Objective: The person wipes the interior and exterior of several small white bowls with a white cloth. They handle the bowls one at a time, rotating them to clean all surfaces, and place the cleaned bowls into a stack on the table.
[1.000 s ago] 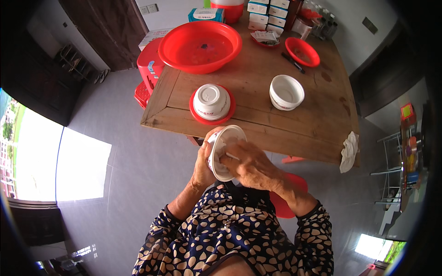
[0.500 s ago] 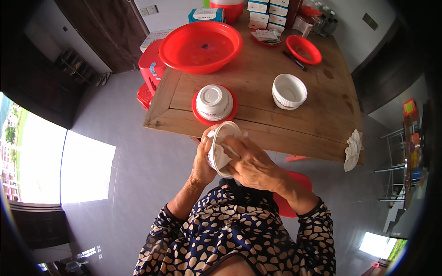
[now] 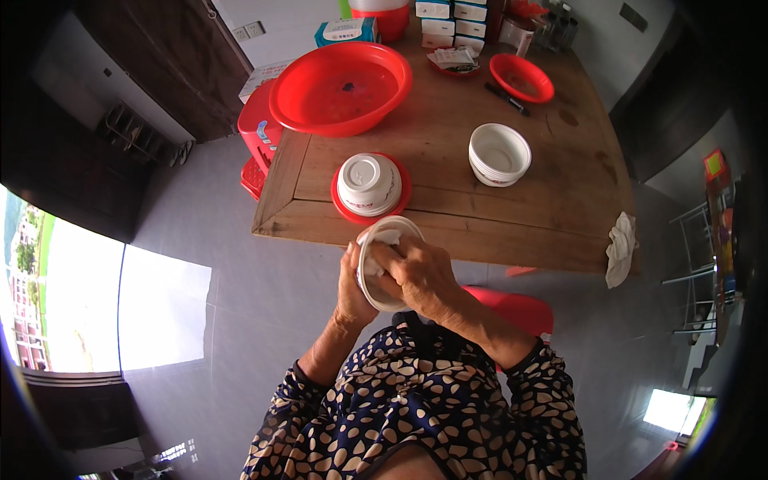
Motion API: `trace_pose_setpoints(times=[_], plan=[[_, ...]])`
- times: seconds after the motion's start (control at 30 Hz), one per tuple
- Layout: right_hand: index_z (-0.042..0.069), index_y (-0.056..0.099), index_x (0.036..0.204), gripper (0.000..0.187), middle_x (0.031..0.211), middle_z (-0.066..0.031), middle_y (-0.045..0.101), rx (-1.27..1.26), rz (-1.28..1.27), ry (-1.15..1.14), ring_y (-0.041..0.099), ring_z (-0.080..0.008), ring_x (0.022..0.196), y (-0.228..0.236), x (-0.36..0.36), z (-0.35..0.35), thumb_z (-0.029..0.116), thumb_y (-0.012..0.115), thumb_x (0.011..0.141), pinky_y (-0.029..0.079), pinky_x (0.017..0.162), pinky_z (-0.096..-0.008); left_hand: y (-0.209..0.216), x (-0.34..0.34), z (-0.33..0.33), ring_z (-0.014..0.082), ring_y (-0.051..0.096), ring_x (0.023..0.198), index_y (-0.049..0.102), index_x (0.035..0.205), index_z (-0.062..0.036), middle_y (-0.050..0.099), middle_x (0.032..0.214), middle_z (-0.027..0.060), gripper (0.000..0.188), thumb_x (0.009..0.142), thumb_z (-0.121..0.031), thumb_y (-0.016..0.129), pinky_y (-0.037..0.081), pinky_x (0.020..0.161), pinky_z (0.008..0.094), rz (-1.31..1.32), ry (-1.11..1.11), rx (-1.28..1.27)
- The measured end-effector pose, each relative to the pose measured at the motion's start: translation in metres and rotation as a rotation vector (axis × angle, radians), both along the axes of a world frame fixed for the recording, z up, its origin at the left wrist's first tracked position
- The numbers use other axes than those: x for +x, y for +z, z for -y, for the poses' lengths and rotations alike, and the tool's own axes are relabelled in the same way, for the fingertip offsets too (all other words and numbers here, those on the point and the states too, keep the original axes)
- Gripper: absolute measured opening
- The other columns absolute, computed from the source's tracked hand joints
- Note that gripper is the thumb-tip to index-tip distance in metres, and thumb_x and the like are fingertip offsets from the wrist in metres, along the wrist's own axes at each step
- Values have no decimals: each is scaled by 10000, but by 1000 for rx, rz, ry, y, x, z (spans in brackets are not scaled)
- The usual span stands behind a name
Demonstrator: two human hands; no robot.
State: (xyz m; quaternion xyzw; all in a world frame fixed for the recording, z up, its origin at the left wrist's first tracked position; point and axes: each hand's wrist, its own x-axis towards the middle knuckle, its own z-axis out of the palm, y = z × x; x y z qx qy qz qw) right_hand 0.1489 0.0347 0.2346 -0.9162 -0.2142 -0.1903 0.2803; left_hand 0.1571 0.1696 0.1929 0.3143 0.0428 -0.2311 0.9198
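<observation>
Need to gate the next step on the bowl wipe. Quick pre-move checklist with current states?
1. Left hand grips the white bowl from behind: ok.
2. Right hand presses a white cloth inside the bowl: ok.
3. Bowl held off the table, in front of its near edge: ok.
4. Bowl interior clean: cannot tell, hand covers it.
5. Upturned bowl on red plate sits steady, near table edge: ok.
6. Stack of white bowls upright: ok.
</observation>
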Motion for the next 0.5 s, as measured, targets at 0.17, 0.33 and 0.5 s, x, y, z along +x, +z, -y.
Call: trace_pose_setpoints(times=[0.17,0.33,0.5], plan=[[-14,570,990,300,916,-179,576,-38,53,-168,654,-292,652,0,-5,0,60,652,712,544,502,-349,3,-8,13,273,492,1181,438,1331,-86,510,1295,112,638,946,-569,280,388,1018,418,3,91,12],[-36,510,1031,373,1055,-221,484,104,110,-197,645,-322,646,9,2,2,51,662,701,549,507,-366,16,-11,17,270,442,1240,395,1366,-120,447,1366,98,631,945,-570,258,355,1047,429,66,78,23],[17,547,1000,355,1096,-218,452,425,46,19,595,-379,819,14,13,-7,3,676,669,522,687,-443,24,-13,21,262,426,1251,398,1365,-147,442,1367,83,616,945,-572,248,328,1063,429,51,77,-1]])
